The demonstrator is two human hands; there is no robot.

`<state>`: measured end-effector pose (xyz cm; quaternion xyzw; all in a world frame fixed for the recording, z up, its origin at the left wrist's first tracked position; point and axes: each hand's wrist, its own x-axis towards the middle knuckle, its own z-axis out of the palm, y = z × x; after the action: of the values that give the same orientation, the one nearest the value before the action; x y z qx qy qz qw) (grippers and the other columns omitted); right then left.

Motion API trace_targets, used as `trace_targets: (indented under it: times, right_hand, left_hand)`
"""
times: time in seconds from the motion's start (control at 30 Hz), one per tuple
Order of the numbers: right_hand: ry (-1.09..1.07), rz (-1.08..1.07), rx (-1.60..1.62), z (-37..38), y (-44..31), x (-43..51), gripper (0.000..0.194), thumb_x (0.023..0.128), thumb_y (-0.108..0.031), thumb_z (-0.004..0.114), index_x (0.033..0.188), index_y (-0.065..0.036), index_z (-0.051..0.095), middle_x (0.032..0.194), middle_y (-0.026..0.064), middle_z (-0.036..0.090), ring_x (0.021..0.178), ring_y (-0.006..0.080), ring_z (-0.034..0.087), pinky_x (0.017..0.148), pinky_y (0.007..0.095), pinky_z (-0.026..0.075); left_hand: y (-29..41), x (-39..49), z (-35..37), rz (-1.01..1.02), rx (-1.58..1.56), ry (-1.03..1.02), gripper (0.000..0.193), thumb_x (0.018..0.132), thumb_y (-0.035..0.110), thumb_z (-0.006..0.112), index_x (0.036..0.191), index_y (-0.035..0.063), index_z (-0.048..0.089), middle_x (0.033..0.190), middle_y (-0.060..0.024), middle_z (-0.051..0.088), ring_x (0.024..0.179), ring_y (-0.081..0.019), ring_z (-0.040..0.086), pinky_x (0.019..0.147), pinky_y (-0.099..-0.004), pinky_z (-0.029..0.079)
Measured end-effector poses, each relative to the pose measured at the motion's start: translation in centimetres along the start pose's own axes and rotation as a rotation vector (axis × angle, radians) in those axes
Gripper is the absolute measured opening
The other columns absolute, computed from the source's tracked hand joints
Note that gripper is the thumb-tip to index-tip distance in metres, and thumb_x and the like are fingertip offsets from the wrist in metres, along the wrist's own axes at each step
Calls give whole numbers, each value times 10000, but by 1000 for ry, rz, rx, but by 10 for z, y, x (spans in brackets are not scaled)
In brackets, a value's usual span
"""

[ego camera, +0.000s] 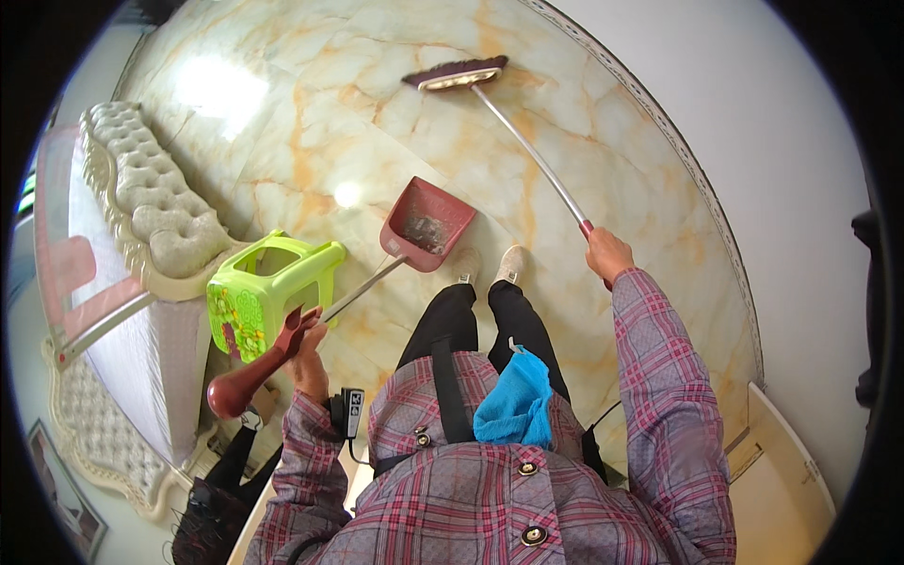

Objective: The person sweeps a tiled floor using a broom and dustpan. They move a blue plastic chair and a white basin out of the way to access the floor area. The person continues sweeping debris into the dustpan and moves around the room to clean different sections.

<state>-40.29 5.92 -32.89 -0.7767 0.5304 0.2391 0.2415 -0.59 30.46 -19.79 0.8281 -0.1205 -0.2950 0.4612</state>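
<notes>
My right hand [609, 256] grips the red end of a broom's metal handle. The broom head [459, 75], with dark bristles, lies on the marbled floor ahead, away from my feet. My left hand [308, 360] holds the red plastic grip of a long-handled dustpan. The red dustpan [432, 224] rests on the floor just in front of my shoes, with grey dust and debris [424, 230] inside it. The broom head and the dustpan are well apart. A blue cloth [515, 402] hangs at the front of my plaid coat.
A lime-green plastic stool [275, 272] stands to the left of the dustpan, beside a bed with a tufted headboard [152, 191]. A white wall [770, 212] with a patterned floor border curves along the right. Another person in dark clothes [212, 508] is at lower left.
</notes>
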Motion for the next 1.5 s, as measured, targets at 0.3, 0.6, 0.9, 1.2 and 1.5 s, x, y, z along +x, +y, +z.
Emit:
trace_targets:
  times: [0.3,0.6,0.9,1.2,1.5]
  right_hand:
    - [-256,131,-161,42,70,-202,110,782,-89,505,874,-30,512,797,172,601,696,344,605,578,470,457]
    - [-294,348,419,39,67,-323,171,678,-144,556,734,13,516,576,170,565,510,278,604,507,384,478]
    - [-195,496,844,42,103,-194,83,674,-27,490,633,45,493,496,158,538,456,278,598,401,375,466]
    - [-365,283,672,70,41,-186,180,687,-81,512,765,79,538,728,215,590,727,341,620,622,417,493]
    - [-763,229,1294,8,24,-272,134,682,-85,563,701,48,549,556,76,564,457,124,545,424,262,422]
  left_hand:
    - [-4,-12,17,21,15,-175,224,705,86,615,914,11,582,979,-85,602,920,-188,539,873,-316,395]
    - [-16,-19,21,79,90,-279,301,722,78,593,1014,6,577,982,-75,603,915,-163,540,854,-287,406]
    - [-4,-17,84,145,106,-348,319,698,68,592,1009,1,577,949,-83,598,905,-185,543,843,-303,410]
    - [6,6,109,195,5,-355,142,671,23,596,809,4,569,927,-92,603,928,-212,563,859,-313,411]
    - [-8,7,112,298,-32,-420,167,648,-21,598,806,19,563,900,-87,599,890,-223,572,845,-341,428]
